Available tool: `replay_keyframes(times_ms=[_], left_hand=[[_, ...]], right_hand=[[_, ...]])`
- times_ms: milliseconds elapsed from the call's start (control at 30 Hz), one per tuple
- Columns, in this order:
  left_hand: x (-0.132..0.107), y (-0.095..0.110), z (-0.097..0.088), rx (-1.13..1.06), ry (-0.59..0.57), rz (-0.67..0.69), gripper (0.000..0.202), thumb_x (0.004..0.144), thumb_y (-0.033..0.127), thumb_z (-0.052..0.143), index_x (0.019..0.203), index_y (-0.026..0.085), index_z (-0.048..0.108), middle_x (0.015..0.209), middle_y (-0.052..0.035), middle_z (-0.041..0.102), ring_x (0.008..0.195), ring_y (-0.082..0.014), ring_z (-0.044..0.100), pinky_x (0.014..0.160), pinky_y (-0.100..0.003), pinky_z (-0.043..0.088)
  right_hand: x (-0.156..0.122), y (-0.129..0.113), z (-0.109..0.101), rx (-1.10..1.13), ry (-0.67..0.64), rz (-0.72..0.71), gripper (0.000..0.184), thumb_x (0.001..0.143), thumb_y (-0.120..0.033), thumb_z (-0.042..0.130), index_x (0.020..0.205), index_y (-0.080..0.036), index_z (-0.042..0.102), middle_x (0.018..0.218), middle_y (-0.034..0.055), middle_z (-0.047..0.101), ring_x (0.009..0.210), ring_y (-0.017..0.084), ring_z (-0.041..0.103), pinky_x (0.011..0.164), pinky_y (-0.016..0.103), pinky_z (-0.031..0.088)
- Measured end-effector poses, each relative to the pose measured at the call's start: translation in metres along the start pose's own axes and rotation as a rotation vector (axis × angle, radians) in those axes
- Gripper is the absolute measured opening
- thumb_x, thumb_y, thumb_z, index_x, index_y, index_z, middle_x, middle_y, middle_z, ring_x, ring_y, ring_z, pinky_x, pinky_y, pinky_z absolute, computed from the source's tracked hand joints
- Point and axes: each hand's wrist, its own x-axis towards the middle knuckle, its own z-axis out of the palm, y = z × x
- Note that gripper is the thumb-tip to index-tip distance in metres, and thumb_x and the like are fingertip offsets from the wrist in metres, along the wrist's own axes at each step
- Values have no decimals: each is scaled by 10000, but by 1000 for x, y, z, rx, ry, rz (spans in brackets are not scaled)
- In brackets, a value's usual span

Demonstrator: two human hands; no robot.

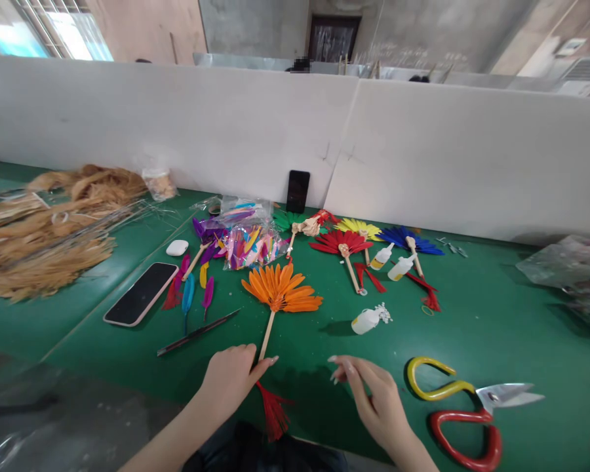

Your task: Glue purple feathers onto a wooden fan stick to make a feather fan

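An orange feather fan (279,288) lies across the green table, its wooden stick pointing toward me. Around the lower end of that stick my left hand (231,377) is closed, with a red tassel (275,413) hanging below it at the table edge. To the right, my right hand (371,393) is held above the table with thumb and fingertips drawn together; whatever is between them, if anything, I cannot make out. A small white glue bottle (365,321) lies beyond that hand, with a cluster of white beads (384,313) at its tip.
Large scissors (491,396) with yellow and red handles lie at the right. A phone (141,294), tweezers (199,333) and loose feathers (187,295) are on the left. Red (341,242) and blue (408,239) fans lie farther back, before a white partition (177,124).
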Motion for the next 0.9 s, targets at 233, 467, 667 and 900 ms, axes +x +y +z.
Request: replay_keyframes(times_ms=[233,467,667,900], left_hand=[[-9,-11,-1,-142,-88,13,364,892,429,374,631,187,450,613,-1,552,582,-160,540,501,-247,205],[-10,-20,-17,-287,-168,99,254,848,319,399,631,190,426,559,21,473,530,-132,445,502,-245,195],[-12,-29,-23,-398,-213,178,178,804,298,441,672,199,509,546,38,441,504,-114,399,478,-240,189],[17,-87,-63,-437,-95,30,327,793,486,442,831,207,608,600,3,553,543,-154,503,493,-233,266]], right_hand=[[-2,-14,19,22,-226,-6,273,944,-205,336,909,-187,607,696,27,653,631,132,610,622,222,449],[3,-19,24,-93,-380,73,306,956,-279,347,788,-195,589,663,17,625,613,136,576,580,227,369],[2,-13,28,-94,-395,94,320,956,-296,353,720,-196,543,652,8,597,614,130,550,585,226,345],[2,-9,31,-59,-379,140,340,956,-296,348,677,-194,513,641,4,568,611,123,527,594,224,343]])
